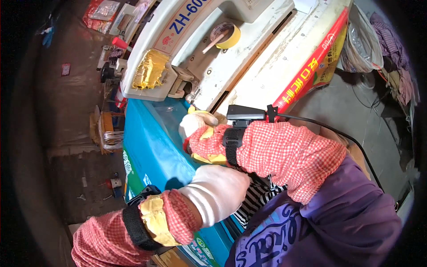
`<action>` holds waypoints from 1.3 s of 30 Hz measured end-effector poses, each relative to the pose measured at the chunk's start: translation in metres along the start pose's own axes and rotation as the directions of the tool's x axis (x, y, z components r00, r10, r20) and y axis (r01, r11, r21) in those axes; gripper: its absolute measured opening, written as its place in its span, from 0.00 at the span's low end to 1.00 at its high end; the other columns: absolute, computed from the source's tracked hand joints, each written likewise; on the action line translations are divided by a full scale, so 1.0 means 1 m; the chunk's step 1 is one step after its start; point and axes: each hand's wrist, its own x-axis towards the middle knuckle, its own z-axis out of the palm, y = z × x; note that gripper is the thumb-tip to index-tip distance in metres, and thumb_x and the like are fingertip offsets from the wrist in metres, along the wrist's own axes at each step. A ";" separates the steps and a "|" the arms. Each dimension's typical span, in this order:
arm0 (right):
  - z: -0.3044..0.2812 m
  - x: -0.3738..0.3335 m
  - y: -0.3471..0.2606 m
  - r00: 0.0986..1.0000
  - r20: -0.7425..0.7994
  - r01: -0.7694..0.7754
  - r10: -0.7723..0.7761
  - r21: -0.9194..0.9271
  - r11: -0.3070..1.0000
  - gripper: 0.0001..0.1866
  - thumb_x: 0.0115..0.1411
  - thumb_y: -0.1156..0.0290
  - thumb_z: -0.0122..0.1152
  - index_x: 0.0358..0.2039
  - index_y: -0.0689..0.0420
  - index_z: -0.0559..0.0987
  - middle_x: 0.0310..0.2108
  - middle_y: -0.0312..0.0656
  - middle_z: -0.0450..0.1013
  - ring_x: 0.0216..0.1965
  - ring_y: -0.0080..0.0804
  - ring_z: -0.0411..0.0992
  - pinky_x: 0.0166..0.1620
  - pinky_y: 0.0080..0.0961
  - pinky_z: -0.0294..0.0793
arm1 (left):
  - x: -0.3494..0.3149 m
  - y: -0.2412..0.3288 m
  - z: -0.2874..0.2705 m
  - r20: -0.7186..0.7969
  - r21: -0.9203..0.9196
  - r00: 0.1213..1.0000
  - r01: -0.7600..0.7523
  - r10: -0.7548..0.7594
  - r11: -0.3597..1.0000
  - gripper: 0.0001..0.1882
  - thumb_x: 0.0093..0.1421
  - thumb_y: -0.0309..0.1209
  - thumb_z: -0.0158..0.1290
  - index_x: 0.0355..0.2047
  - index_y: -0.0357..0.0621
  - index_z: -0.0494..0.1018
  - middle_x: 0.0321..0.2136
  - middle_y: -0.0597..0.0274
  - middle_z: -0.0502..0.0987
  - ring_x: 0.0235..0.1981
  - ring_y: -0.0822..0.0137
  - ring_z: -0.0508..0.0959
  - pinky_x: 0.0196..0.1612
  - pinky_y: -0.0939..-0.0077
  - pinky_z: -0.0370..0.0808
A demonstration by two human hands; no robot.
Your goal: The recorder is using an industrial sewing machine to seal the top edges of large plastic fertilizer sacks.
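Cloth, black-and-white striped, lies bunched between the white-gloved left hand and purple printed garment, perhaps kept close. Left fingers curl under; grip hidden, can't tell. White-gloved right hand bent near off-white sewing machine's head; hold unclear. Yellow tape roll on bed, likely for reach.

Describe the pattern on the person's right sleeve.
The right sleeve has a small red-and-white check, showing best in the head view, the only one here.
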 end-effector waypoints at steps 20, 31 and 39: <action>0.142 0.059 0.002 0.192 -0.900 -0.321 -0.392 0.320 -0.891 0.10 0.45 0.65 0.61 0.25 0.58 0.79 0.21 0.43 0.75 0.23 0.40 0.74 0.29 0.35 0.74 | -0.097 -0.102 -0.002 -0.397 0.327 0.915 0.074 0.066 0.942 0.07 0.39 0.35 0.57 0.10 0.50 0.71 0.10 0.60 0.70 0.16 0.58 0.72 0.25 0.65 0.69; 0.121 0.116 -0.018 0.070 -0.977 -0.290 -0.201 0.173 -0.941 0.13 0.52 0.63 0.51 0.28 0.55 0.81 0.28 0.47 0.76 0.30 0.43 0.76 0.32 0.39 0.74 | -0.004 -0.079 0.068 -0.660 0.055 0.751 0.053 -0.003 0.997 0.05 0.45 0.32 0.50 0.17 0.48 0.72 0.16 0.58 0.72 0.21 0.54 0.75 0.25 0.63 0.72; 0.119 0.114 -0.028 0.075 -0.984 -0.706 -0.159 0.060 -0.705 0.20 0.54 0.61 0.49 0.46 0.52 0.73 0.36 0.52 0.74 0.38 0.49 0.72 0.42 0.37 0.71 | 0.070 -0.206 0.125 -0.801 -0.563 0.165 0.119 -0.576 0.818 0.03 0.49 0.23 0.47 0.21 0.41 0.70 0.22 0.46 0.73 0.28 0.47 0.74 0.30 0.59 0.71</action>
